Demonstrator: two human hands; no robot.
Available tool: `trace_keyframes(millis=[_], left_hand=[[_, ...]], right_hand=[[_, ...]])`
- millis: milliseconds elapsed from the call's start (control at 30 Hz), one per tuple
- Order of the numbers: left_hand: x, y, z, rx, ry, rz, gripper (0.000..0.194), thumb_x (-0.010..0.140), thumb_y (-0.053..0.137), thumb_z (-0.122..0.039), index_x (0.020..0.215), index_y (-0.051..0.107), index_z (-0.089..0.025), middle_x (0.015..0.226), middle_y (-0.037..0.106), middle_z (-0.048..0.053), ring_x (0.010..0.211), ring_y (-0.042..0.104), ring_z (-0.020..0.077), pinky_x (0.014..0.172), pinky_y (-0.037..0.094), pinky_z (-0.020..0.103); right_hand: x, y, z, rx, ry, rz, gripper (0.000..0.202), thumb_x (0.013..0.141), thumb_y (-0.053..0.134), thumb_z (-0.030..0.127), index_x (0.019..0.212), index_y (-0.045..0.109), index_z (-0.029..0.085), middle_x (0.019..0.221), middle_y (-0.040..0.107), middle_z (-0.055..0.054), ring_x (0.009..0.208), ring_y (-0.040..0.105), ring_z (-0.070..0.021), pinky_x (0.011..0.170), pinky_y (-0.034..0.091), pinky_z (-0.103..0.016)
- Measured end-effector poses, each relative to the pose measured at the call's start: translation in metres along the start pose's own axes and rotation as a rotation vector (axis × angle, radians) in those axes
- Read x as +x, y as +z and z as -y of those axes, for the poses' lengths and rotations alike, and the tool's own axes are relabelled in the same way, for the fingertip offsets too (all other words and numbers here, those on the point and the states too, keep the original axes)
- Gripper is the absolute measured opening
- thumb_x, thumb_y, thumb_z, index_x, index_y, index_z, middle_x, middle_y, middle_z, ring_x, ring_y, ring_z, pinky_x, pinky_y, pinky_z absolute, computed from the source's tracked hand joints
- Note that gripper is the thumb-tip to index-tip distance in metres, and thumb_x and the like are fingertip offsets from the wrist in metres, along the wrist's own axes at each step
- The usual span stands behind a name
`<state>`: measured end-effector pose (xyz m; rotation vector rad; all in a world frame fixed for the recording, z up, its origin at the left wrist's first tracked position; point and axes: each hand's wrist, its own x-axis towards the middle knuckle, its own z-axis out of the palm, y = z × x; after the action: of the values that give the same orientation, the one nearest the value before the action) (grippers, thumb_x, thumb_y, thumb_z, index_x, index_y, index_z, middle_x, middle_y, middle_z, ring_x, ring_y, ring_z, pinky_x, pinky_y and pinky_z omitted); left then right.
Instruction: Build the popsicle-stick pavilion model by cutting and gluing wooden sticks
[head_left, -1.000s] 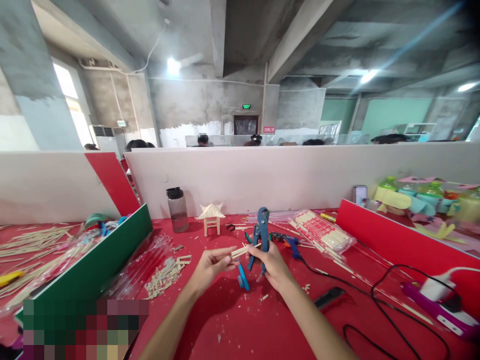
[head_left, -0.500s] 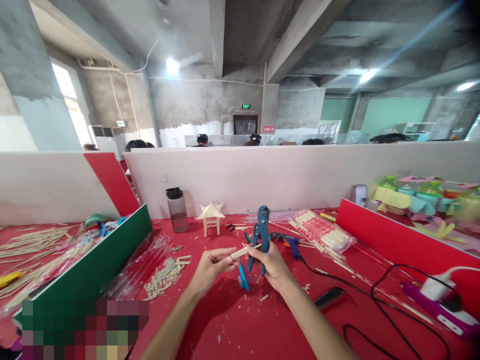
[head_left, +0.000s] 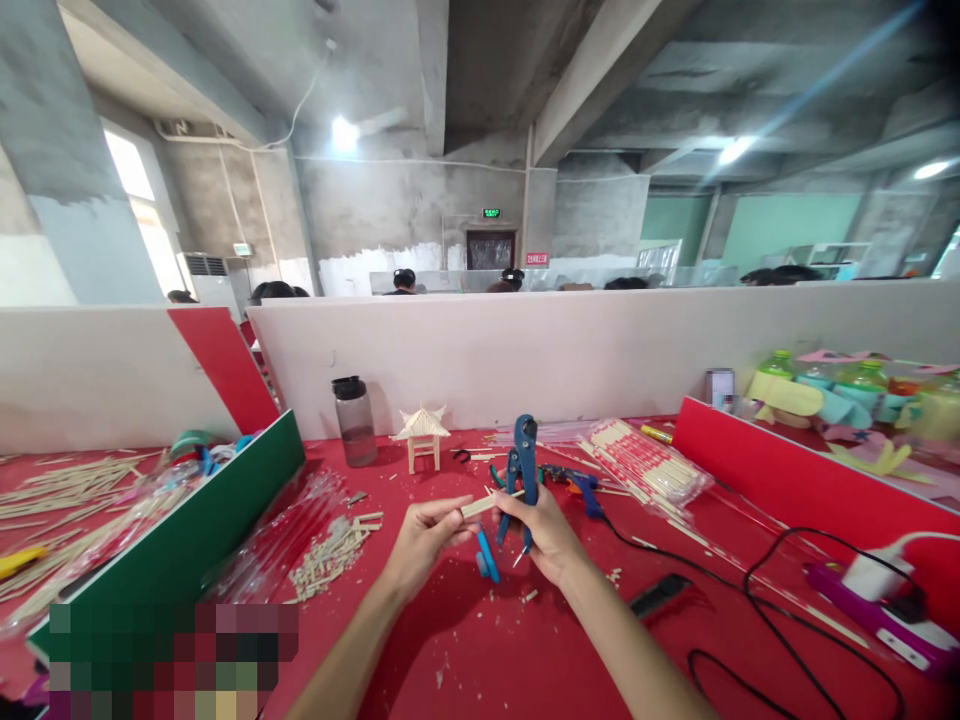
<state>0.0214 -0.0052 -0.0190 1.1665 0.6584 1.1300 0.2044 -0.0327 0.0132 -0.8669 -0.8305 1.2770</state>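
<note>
From the head camera, my only view, I have both hands over the red table point(head_left: 420, 665). My left hand point(head_left: 420, 540) pinches one end of a few pale wooden sticks point(head_left: 477, 508) between thumb and fingers. My right hand point(head_left: 546, 530) is closed around a blue hand tool point(head_left: 526, 450) standing roughly upright, and its thumb lies at the other end of the sticks — so they bridge the gap between my hands, above the tabletop. I can't tell whether the tool's jaws touch the wood.

Just below the sticks, a bright blue object point(head_left: 488, 558) lies on the table. Beyond my left hand stands a small pavilion model point(head_left: 424, 427) made of sticks, with a dark-lidded bottle point(head_left: 355, 425) to its left. Nearer, left of my left wrist, I see a heap of cut pieces point(head_left: 330, 562) beside the green divider point(head_left: 187, 515). Beyond my right hand lies a blue glue gun point(head_left: 586, 490) — its black cable trails right — and past it a packet of sticks point(head_left: 649, 465).
</note>
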Motion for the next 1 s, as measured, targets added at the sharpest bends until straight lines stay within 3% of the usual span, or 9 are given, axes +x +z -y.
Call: trace_keyframes(millis=[200, 400, 533, 767, 1000], left_hand=[[0.000, 0.003, -0.010, 0.004, 0.009, 0.020, 0.048, 0.074, 0.077, -0.045, 0.108, 0.073, -0.011, 0.089, 0.076, 0.014, 0.078, 0.073, 0.0224, 0.077, 0.057, 0.031], [-0.002, 0.015, -0.026, 0.249, 0.075, 0.031, 0.049, 0.076, 0.074, -0.047, 0.110, 0.073, -0.012, 0.095, 0.077, 0.013, 0.085, 0.072, 0.0271, 0.082, 0.056, 0.038], [-0.004, 0.025, -0.024, 0.336, 0.133, 0.015, 0.052, 0.076, 0.074, -0.044, 0.118, 0.069, -0.015, 0.096, 0.077, 0.010, 0.081, 0.071, 0.0242, 0.077, 0.057, 0.035], [-0.004, 0.031, -0.016, 0.365, 0.207, -0.072, 0.041, 0.078, 0.071, -0.042, 0.107, 0.075, -0.014, 0.086, 0.077, 0.008, 0.072, 0.069, 0.0211, 0.070, 0.056, 0.030], [-0.005, 0.035, -0.019, 0.245, 0.170, -0.096, 0.042, 0.071, 0.077, -0.045, 0.099, 0.077, -0.013, 0.092, 0.077, 0.011, 0.083, 0.071, 0.0261, 0.080, 0.057, 0.036]], right_hand=[[0.002, -0.003, -0.002, -0.007, -0.042, -0.006, 0.041, 0.052, 0.089, 0.033, 0.076, 0.059, 0.017, 0.061, 0.063, 0.003, 0.055, 0.061, -0.0143, 0.057, 0.051, -0.026], [0.008, -0.003, -0.009, -0.064, -0.132, -0.066, 0.048, 0.053, 0.088, 0.032, 0.091, 0.062, 0.020, 0.065, 0.068, 0.002, 0.055, 0.064, -0.0178, 0.060, 0.053, -0.030], [0.009, -0.002, -0.015, -0.129, -0.163, -0.087, 0.043, 0.057, 0.085, 0.033, 0.091, 0.063, 0.020, 0.066, 0.069, 0.002, 0.058, 0.065, -0.0186, 0.061, 0.053, -0.030], [0.011, -0.002, -0.026, -0.136, -0.171, -0.090, 0.033, 0.059, 0.084, 0.037, 0.076, 0.062, 0.019, 0.065, 0.069, -0.001, 0.060, 0.066, -0.0191, 0.063, 0.053, -0.030], [0.009, 0.001, -0.025, -0.033, -0.123, -0.027, 0.033, 0.059, 0.084, 0.035, 0.078, 0.063, 0.019, 0.068, 0.069, 0.000, 0.062, 0.066, -0.0174, 0.067, 0.054, -0.030]])
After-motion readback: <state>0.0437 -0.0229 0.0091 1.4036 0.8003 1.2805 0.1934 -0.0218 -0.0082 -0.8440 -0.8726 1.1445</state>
